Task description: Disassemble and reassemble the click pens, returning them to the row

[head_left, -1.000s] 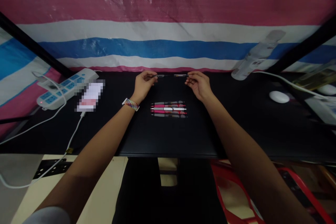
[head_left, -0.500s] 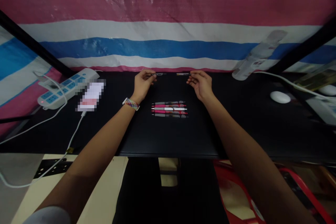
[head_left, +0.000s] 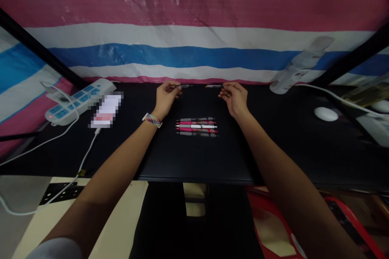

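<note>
Left hand [head_left: 166, 95] pinches one pen piece [head_left: 184, 86], right hand [head_left: 234, 96] another piece [head_left: 212, 85], beyond five pens [head_left: 197, 126].

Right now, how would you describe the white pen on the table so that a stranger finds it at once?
Look at the black table below the striped sheet. Between the left hand and the right hand, a little nearer to the person, lie five pens in a row. The white pen is the middle one; its neighbours are pink and the outer two are grey.

Both arms outstretched, left hand [head_left: 165, 96] and right hand [head_left: 234, 98] apart, fingers pinched.
</note>
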Demonstrator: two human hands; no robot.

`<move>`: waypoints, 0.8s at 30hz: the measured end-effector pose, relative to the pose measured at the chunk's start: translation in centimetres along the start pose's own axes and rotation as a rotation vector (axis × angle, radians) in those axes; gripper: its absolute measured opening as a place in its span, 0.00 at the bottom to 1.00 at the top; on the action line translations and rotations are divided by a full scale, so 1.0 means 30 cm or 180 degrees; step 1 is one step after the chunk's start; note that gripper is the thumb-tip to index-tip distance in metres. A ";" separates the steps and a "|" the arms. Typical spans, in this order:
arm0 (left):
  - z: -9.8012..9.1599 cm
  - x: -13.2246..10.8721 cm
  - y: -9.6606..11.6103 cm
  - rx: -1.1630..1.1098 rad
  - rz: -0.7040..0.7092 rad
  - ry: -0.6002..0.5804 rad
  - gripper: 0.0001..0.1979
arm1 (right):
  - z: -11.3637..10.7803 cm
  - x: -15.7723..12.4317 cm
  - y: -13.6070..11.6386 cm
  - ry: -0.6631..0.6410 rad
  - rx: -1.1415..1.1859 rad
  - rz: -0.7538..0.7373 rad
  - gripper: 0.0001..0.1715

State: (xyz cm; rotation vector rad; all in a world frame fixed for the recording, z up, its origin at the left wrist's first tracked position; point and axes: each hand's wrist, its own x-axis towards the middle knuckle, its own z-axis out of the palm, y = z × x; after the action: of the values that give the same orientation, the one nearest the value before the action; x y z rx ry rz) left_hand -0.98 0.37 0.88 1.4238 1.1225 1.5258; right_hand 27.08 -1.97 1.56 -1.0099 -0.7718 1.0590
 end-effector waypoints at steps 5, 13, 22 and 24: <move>0.003 -0.003 0.009 -0.0064 -0.0011 0.0039 0.05 | -0.007 0.006 0.008 -0.0067 -0.0011 -0.0050 0.06; 0.013 -0.011 0.038 -0.0127 -0.0196 0.0091 0.05 | -0.010 0.011 0.013 -0.0113 -0.0010 -0.0093 0.05; 0.012 -0.012 0.036 -0.0005 -0.0204 0.0077 0.07 | -0.004 0.008 0.018 -0.0044 -0.0024 -0.0117 0.04; 0.010 -0.012 0.035 0.0020 -0.0209 0.0059 0.06 | -0.004 0.009 0.018 -0.0014 -0.0041 -0.0088 0.04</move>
State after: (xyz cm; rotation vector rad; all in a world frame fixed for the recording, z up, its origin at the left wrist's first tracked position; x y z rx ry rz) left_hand -0.60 -0.28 1.76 1.3664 1.1747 1.4934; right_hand 27.09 -1.66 1.02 -1.0054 -0.7949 1.0340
